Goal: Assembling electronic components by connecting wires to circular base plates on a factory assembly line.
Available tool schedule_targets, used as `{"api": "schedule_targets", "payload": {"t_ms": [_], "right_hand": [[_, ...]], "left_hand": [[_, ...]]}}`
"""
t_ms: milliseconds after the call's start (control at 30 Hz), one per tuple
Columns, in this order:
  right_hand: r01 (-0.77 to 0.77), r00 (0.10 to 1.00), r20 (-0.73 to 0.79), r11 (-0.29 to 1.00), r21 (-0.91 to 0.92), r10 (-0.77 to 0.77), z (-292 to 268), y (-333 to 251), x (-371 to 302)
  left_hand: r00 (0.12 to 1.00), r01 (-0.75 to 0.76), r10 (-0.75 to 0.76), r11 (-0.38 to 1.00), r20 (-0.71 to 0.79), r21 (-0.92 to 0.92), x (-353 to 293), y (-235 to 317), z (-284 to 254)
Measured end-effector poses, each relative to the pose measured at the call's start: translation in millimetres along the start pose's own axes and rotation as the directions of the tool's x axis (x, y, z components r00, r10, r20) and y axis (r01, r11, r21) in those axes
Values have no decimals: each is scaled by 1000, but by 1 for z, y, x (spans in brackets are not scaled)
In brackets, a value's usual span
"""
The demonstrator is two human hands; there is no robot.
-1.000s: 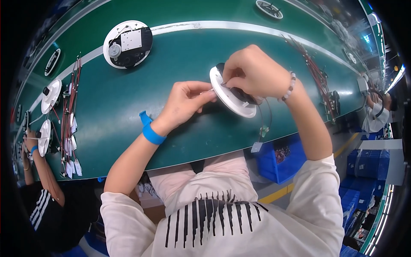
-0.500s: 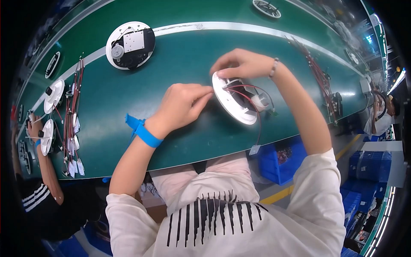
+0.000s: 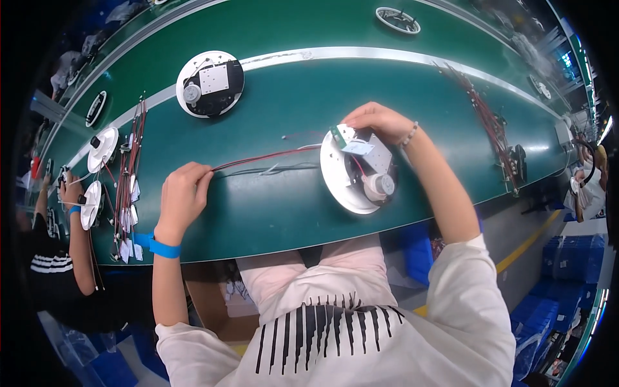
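Note:
My right hand [image 3: 380, 122] grips the upper edge of a white round housing [image 3: 334, 171], which is tilted up off the green table. Inside the housing show a black part, a pale square plate [image 3: 378, 156] and a whitish round motor [image 3: 382, 186]. A small green circuit board [image 3: 338, 137] sits by the right fingers, beside a white label. Off to the left, my left hand [image 3: 185, 195] pinches the end of red wires [image 3: 267, 157] stretched taut from the housing. Its fingertips are pressed together on them.
A similar housing assembly [image 3: 190, 72] lies farther back on the left. Bundles of red wires lie at left [image 3: 137, 161] and right [image 3: 488, 122]. Another person's arm [image 3: 78, 251] is at far left, near white discs [image 3: 102, 149]. Blue bins [image 3: 418, 255] stand below the table edge.
My left hand has moved left and down from the housing, drawing the red wires out straight. The housing has turned in my right hand, showing more of its inside.

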State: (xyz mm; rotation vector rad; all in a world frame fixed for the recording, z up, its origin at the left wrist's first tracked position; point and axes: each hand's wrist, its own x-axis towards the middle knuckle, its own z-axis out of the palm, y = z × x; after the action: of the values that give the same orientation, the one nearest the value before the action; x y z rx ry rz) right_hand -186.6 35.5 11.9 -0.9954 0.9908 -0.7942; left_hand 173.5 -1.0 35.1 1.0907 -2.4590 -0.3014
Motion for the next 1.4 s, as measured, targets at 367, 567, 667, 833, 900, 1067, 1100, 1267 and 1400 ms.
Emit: {"api": "schedule_targets", "payload": {"t_ms": [367, 567, 667, 833, 900, 1067, 1100, 1267, 1400], "right_hand": [[195, 968, -114, 954, -229, -225, 22, 12, -4], [223, 962, -121, 960, -171, -245, 15, 19, -18], [280, 952, -69, 940, -196, -298, 25, 20, -13], [250, 966, -28, 958, -140, -256, 39, 21, -6], [254, 964, -37, 951, -175, -264, 42, 18, -6], [221, 952, -153, 940, -260, -265, 41, 22, -1], [236, 941, -177, 935, -265, -287, 42, 24, 2], [286, 877, -271, 884, -371, -398, 48, 39, 12], [266, 841, -355, 883, -386, -409, 48, 39, 4]], "left_hand": [[973, -227, 208, 815, -97, -534, 63, 93, 73], [984, -62, 151, 788, 95, -612, 59, 114, 73], [951, 66, 156, 741, 267, -669, 47, 108, 46], [943, 204, 26, 744, 332, -636, 16, 77, -31], [975, 115, -27, 910, 219, -397, 14, 60, -81], [960, 253, -228, 955, -166, 153, 38, -46, -184], [935, 317, -250, 907, -253, 276, 41, -66, -196], [822, 567, -353, 448, -446, 691, 40, -191, -209], [834, 544, -362, 406, -417, 734, 28, -277, -185]]}}
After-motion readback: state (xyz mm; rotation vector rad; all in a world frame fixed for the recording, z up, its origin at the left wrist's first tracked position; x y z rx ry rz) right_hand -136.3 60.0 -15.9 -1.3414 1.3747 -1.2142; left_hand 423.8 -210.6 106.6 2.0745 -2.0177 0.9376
